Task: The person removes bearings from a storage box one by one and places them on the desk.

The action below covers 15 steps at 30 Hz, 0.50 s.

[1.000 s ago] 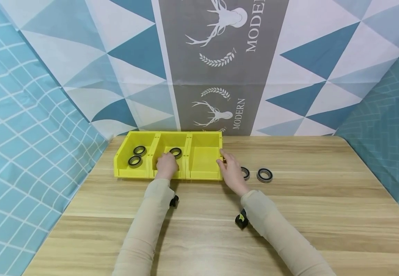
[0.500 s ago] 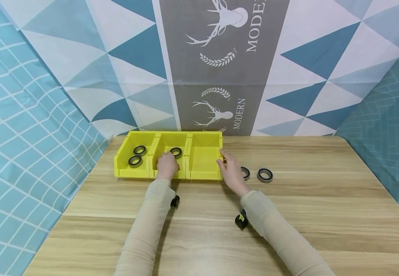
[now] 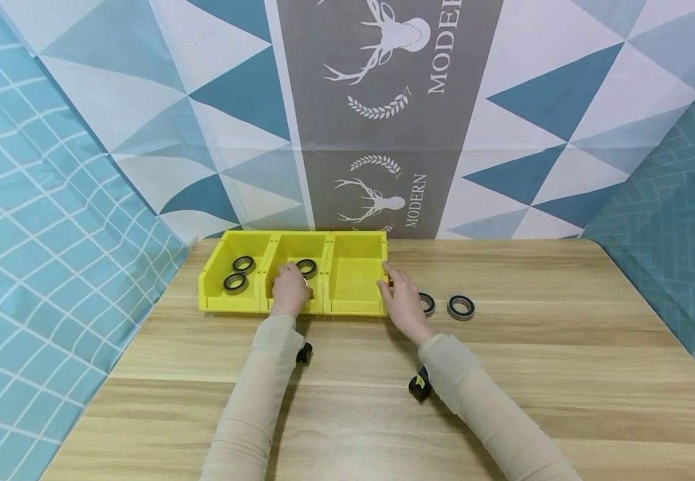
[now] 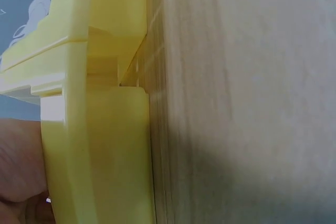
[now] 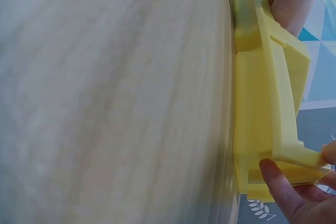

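Note:
Three joined yellow bins (image 3: 356, 306) stand in a row on the table. My left hand (image 3: 290, 292) reaches down into the middle bin with its fingers curled. A sliver of a bearing (image 3: 306, 282) shows at its fingertips; the rest is hidden by the hand. Just behind it lies another black-sealed ring bearing (image 3: 307, 268). My right hand (image 3: 403, 302) grips the side wall of the right-hand bin near its front corner. In the right wrist view its thumb (image 5: 273, 174) presses the outside of the bin and a finger lies over the rim.
Two bearings (image 3: 236, 283) lie in the left bin. On the table right of the bins are two more, one partly behind my right hand and one bearing (image 3: 460, 307) in full sight. A patterned cloth wall (image 3: 377, 120) rises behind the wooden table (image 3: 564, 321).
Both hands stay almost in place. A little more of the bearing shows beside the left fingertips. The head view has tilted very slightly.

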Available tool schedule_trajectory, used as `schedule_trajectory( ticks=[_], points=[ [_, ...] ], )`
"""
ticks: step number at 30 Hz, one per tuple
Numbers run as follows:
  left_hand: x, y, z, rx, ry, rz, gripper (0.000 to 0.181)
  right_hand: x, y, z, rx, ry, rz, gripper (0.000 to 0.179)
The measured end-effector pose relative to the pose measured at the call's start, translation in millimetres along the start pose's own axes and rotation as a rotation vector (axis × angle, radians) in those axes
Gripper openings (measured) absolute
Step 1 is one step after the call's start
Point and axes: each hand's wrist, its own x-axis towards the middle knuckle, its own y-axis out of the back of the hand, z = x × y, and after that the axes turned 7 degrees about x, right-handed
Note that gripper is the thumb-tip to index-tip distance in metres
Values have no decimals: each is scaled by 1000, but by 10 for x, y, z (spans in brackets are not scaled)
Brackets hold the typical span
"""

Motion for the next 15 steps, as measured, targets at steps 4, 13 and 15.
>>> schedule_trajectory(
  ticks=[4,13,15],
  points=[
    [-11,-11,-13,-25,-1,16,60,-5,-12,0,-9,8,2,47],
    [-8,5,-34,-52,-33,-5,64,-12,-14,-3,-36,17,4,46],
    [4,8,-49,-57,-44,-17,67,-10,-12,-1,-32,17,1,46]
  ],
)
